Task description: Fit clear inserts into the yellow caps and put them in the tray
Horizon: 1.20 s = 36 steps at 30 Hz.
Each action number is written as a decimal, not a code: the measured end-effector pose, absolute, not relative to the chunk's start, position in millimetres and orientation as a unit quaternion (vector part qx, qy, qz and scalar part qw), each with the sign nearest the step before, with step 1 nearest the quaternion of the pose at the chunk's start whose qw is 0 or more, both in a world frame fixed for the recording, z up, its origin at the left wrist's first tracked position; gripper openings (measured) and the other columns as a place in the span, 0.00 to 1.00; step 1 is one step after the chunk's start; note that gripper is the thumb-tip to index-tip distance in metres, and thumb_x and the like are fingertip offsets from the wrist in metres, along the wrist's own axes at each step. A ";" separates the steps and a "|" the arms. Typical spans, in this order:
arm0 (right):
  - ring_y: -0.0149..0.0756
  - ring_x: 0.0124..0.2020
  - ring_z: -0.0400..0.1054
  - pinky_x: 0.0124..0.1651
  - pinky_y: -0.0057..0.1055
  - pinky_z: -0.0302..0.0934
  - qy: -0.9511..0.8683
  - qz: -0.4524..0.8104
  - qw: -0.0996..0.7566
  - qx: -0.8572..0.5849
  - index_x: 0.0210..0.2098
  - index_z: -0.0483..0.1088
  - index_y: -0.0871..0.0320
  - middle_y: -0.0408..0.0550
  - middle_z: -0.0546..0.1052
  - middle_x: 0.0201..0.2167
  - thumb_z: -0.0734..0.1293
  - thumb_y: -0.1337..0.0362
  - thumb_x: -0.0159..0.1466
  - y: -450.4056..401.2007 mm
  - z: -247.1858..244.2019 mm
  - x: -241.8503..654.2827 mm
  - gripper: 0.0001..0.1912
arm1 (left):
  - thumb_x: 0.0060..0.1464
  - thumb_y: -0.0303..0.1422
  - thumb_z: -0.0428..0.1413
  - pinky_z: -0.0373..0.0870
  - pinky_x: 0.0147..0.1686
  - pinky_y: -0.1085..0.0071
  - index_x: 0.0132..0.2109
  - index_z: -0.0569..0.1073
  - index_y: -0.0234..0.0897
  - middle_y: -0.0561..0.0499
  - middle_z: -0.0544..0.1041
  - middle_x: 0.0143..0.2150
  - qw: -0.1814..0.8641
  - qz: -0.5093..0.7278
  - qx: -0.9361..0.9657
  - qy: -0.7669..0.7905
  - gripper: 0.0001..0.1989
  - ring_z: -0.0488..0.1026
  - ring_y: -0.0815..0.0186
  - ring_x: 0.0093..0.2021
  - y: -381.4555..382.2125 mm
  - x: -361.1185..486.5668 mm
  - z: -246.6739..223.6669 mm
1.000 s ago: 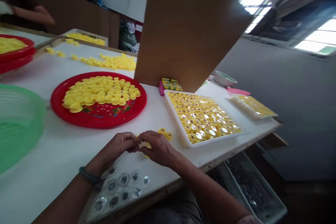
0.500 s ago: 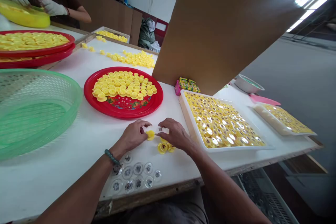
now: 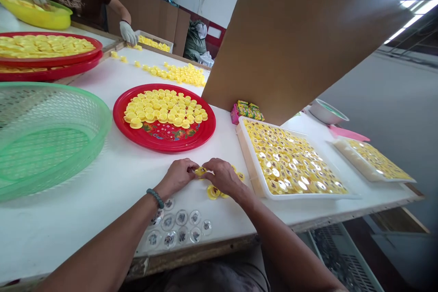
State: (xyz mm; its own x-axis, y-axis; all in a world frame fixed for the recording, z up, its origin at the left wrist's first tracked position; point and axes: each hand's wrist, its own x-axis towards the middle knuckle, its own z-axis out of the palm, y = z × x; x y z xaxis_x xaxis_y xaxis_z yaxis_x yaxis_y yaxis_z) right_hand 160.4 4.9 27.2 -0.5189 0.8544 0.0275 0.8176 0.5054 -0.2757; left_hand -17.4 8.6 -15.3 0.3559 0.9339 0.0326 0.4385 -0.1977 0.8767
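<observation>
Hands meet near the table's [image 3: 102,178] front edge, about mid-width. Left hand [image 3: 178,175] and right hand [image 3: 223,175] both pinch one small yellow cap [image 3: 200,171] between their fingertips, fingers closed on it, cap just above the white tabletop. A few loose yellow caps [image 3: 215,192] lie on the table right under the right hand, touching or nearly so. Green bead bracelet [image 3: 155,197] on the left wrist.

Clear round discs [image 3: 181,229] with dark inserts sit in a loose cluster at the front edge, just behind the left wrist. White tray [image 3: 251,171] packed with finished yellow caps just right of the hands, near the front right. Red round tray [image 3: 164,139] with plain yellow caps sits behind the hands, mid-table. Green mesh basket [image 3: 44,137] at the left edge. Brown cardboard sheet [image 3: 301,32] stands tilted behind the white tray. Second white tray [image 3: 372,162] at the far right corner. Another person's gloved hand [image 3: 128,33] reaches over caps at the back edge.
</observation>
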 end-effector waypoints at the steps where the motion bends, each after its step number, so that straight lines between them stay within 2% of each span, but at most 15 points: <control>1: 0.33 0.35 0.66 0.36 0.26 0.55 -0.864 0.116 0.083 -0.483 0.36 0.73 0.58 0.46 0.74 0.31 0.68 0.67 0.57 5.3 26.8 160.5 0.06 | 0.44 0.29 0.55 0.63 0.30 0.73 0.35 0.77 0.39 0.51 0.75 0.32 0.412 0.304 0.714 0.477 0.09 0.69 0.66 0.30 9.3 -17.3 -16.2; 5: 0.32 0.33 0.66 0.35 0.26 0.55 -0.861 0.121 0.089 -0.486 0.36 0.73 0.59 0.45 0.74 0.31 0.70 0.62 0.55 8.8 25.1 161.3 0.10 | 0.44 0.28 0.55 0.63 0.32 0.73 0.34 0.78 0.39 0.52 0.76 0.33 0.410 0.312 0.722 0.462 0.09 0.70 0.66 0.32 11.6 -17.4 -19.4; 10: 0.32 0.36 0.66 0.36 0.25 0.54 -0.879 0.126 0.081 -0.452 0.42 0.73 0.56 0.46 0.74 0.32 0.69 0.60 0.58 12.3 27.1 160.9 0.13 | 0.43 0.28 0.56 0.64 0.34 0.73 0.33 0.78 0.38 0.51 0.76 0.34 0.418 0.303 0.713 0.476 0.08 0.71 0.65 0.34 11.8 -16.9 -16.1; 15: 0.33 0.33 0.65 0.33 0.26 0.52 -0.892 0.080 0.035 -0.445 0.33 0.75 0.59 0.46 0.72 0.26 0.67 0.58 0.59 12.7 30.2 156.3 0.10 | 0.43 0.27 0.56 0.63 0.34 0.72 0.33 0.78 0.38 0.51 0.77 0.33 0.403 0.287 0.711 0.499 0.08 0.71 0.65 0.33 9.3 -15.8 -12.0; 18: 0.34 0.32 0.65 0.32 0.27 0.52 -0.896 0.062 0.016 -0.440 0.28 0.74 0.60 0.48 0.71 0.25 0.65 0.53 0.60 12.6 31.2 153.0 0.16 | 0.43 0.27 0.55 0.63 0.33 0.71 0.32 0.78 0.37 0.50 0.76 0.32 0.393 0.278 0.710 0.515 0.08 0.71 0.64 0.32 8.7 -14.3 -11.8; 23: 0.34 0.30 0.66 0.29 0.27 0.51 -0.885 0.061 -0.011 -0.461 0.27 0.74 0.60 0.48 0.72 0.25 0.62 0.47 0.60 11.7 33.2 149.4 0.21 | 0.44 0.29 0.56 0.63 0.32 0.70 0.31 0.78 0.38 0.51 0.76 0.31 0.379 0.278 0.711 0.523 0.07 0.71 0.64 0.32 7.7 -12.8 -12.2; 32: 0.34 0.30 0.65 0.29 0.28 0.50 -0.890 0.046 -0.029 -0.454 0.27 0.74 0.60 0.49 0.72 0.25 0.62 0.49 0.61 9.2 33.1 144.9 0.21 | 0.42 0.29 0.56 0.62 0.31 0.70 0.28 0.77 0.37 0.51 0.76 0.30 0.368 0.284 0.714 0.523 0.05 0.70 0.64 0.31 6.2 -12.5 -9.3; 36: 0.35 0.33 0.66 0.31 0.27 0.52 -0.892 0.071 -0.046 -0.445 0.30 0.75 0.59 0.49 0.73 0.27 0.66 0.50 0.57 12.8 38.6 148.8 0.17 | 0.40 0.31 0.57 0.64 0.31 0.70 0.30 0.77 0.37 0.51 0.77 0.29 0.419 0.273 0.693 0.519 0.06 0.72 0.63 0.30 8.0 -18.7 -6.3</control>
